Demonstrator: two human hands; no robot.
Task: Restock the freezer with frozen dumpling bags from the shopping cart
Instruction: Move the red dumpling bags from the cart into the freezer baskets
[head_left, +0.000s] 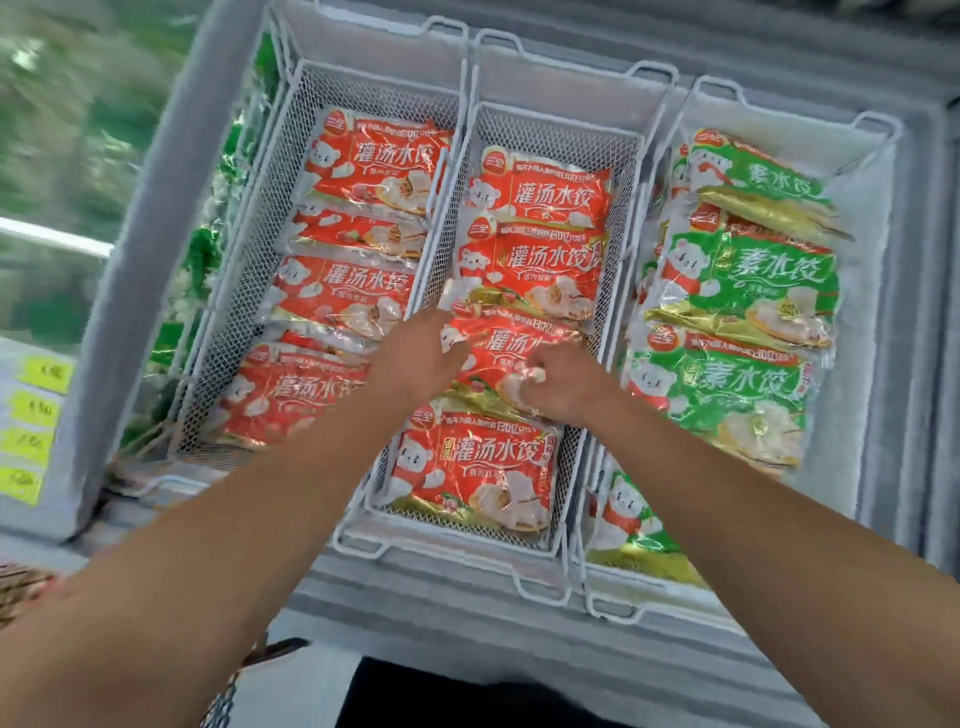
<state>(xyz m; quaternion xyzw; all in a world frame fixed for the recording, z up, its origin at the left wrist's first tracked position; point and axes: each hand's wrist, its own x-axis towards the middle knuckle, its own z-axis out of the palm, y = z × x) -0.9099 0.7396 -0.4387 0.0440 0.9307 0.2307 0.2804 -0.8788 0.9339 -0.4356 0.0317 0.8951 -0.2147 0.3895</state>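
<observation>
Both hands are reaching into the middle wire basket of the freezer, meeting on one red dumpling bag. The left hand is lying against the bag's left edge, fingers hidden from view, so its grip is unclear. The right hand is curling round the crinkly plastic at its lower right. Glossy red bags are sitting just beyond and just beneath the hands; green bags are lying to the right.
</observation>
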